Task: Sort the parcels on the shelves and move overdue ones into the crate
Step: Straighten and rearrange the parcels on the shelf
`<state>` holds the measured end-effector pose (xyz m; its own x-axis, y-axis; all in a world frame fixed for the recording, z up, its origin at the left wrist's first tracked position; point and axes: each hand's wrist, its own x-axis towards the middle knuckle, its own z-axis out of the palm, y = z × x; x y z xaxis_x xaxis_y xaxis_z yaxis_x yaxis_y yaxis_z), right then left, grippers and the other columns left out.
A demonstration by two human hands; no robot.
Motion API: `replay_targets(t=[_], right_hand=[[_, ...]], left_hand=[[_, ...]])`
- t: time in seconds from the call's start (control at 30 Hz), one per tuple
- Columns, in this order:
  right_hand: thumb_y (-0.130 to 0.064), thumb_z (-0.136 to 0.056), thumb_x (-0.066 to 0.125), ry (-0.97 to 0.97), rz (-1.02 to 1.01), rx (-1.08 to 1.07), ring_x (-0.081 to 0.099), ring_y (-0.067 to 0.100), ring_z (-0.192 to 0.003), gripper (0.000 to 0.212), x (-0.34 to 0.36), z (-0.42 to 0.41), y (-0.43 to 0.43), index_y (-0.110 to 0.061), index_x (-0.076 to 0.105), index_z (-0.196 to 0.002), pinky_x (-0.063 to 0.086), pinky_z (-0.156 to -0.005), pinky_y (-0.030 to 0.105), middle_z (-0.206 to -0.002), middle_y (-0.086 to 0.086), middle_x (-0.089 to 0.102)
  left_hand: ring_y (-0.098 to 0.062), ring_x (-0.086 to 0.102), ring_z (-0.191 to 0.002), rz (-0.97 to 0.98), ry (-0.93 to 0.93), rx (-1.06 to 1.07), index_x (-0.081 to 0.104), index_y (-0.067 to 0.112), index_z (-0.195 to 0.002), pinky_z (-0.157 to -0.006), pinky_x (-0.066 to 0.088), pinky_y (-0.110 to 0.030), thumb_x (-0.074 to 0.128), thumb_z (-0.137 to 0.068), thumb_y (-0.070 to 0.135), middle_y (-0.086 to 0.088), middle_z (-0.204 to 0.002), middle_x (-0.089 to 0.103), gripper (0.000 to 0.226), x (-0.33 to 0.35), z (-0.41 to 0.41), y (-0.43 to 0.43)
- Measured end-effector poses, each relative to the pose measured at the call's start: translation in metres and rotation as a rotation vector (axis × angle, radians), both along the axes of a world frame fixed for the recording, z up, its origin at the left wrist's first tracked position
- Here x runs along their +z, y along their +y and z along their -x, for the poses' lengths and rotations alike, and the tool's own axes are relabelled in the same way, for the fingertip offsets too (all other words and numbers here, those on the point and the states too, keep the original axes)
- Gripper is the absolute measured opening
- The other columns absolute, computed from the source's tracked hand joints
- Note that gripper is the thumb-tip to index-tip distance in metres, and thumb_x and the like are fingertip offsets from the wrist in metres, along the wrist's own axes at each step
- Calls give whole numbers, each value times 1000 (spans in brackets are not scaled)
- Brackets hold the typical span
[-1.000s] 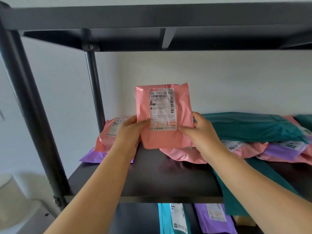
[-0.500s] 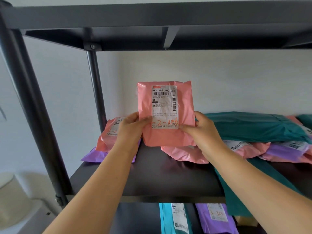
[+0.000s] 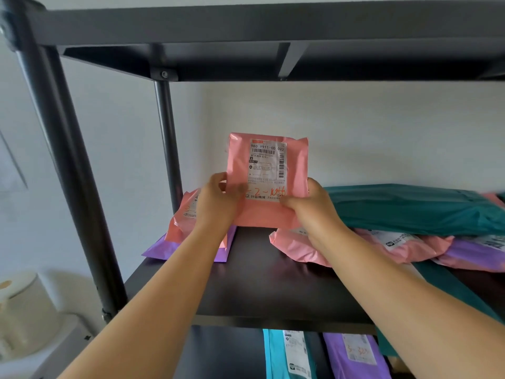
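Head view: flat pink plastic mailer parcel (image 3: 269,184) upright above black metal shelf (image 3: 259,283), lower corners pinched in fingers of left hand (image 3: 216,203) and right hand (image 3: 314,212); likely light, soft, slippery, so grip edges firmly

Label (image 3: 267,170) sm. print unreadable; teal parcel (image 3: 410,212) cut off R edge.

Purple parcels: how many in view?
3. Left purple parcel lies under a pink parcel; right purple parcel is far right; lower purple parcel shows beneath the shelf. Others may be hidden.
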<state>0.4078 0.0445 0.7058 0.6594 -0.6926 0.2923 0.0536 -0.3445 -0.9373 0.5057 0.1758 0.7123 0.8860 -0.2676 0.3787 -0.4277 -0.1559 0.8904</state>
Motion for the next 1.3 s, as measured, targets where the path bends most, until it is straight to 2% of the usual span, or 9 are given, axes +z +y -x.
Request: replay_targets(t=[0.17, 0.3, 0.43, 0.53, 0.67, 0.77, 0.9, 1.07, 1.3], right_hand=[[-6, -90, 56, 107, -59, -25, 62, 21, -94, 32, -3, -32, 6, -13, 51, -121, 53, -74, 34, -108, 4, 64], [-5, -93, 53, 197, -73, -50, 59, 19, -87, 31, -12, -40, 5, -11, 48, -123, 46, -57, 29, -108, 5, 62], [-8, -94, 54, 291, -1, -110, 54, 17, -84, 31, -21, -38, -4, -9, 46, -124, 41, -59, 27, -105, 3, 56], [-8, -91, 55, 331, -5, -157, 57, 24, -93, 39, -26, -36, -10, -8, 46, -129, 50, -74, 37, -112, 8, 59], [-7, -90, 54, 397, -23, -198, 59, 27, -95, 44, -31, -36, -16, -6, 44, -134, 54, -79, 40, -118, 12, 60], [-8, -90, 56, 486, 29, -212, 61, 29, -100, 42, -34, -37, -17, -5, 48, -131, 54, -82, 39, -122, 13, 62], [-7, -90, 56, 573, 180, -127, 63, 26, -91, 32, -38, -39, -13, -7, 56, -122, 47, -60, 29, -115, 11, 66], [-14, -90, 61, 679, 480, -81, 65, 28, -104, 42, -49, -46, -7, -8, 53, -130, 53, -81, 34, -118, 9, 67], [-25, -88, 70, 770, 730, -49, 51, 34, -123, 41, -55, -45, -9, -3, 61, -121, 44, -105, 39, -146, 21, 34]], left_hand=[[-26, 60, -111, -276, -142, 108, 38, 17, -144, -82, 44, -31, 37, -99, 14, 1, -131, 61, 45, -14, -23, 10], [-26, 64, -103, -524, -214, 121, 44, 22, -138, -76, 54, -35, 39, -101, 22, 0, -129, 62, 37, -25, -32, 15], [-24, 64, -96, -635, -267, 145, 51, 23, -130, -72, 51, -32, 34, -103, 36, -2, -119, 65, 34, -33, -38, 15], [-23, 60, -93, -695, -349, 131, 60, 18, -111, -73, 46, -31, 37, -101, 30, -4, -113, 67, 28, -40, -47, 12], [-27, 52, -115, -792, -457, 78, 60, 15, -117, -96, 43, -36, 41, -95, 17, -5, -124, 60, 29, -44, -46, 11], [-23, 44, -128, -872, -553, 44, 59, 18, -124, -114, 24, -37, 41, -96, 17, -1, -133, 55, 33, -46, -41, 7], [-17, 30, -142, -1018, -675, -42, 52, 24, -135, -122, -3, -49, 40, -97, 13, 6, -139, 52, 41, -51, -37, -5], [-21, 14, -149, -1214, -749, -75, 59, 32, -123, -112, -16, -62, 37, -99, 21, 5, -135, 55, 34, -60, -36, -11], [-27, 15, -149, -1336, -785, -50, 61, 35, -116, -106, -19, -67, 46, -97, 25, 6, -135, 57, 25, -66, -34, -13]])
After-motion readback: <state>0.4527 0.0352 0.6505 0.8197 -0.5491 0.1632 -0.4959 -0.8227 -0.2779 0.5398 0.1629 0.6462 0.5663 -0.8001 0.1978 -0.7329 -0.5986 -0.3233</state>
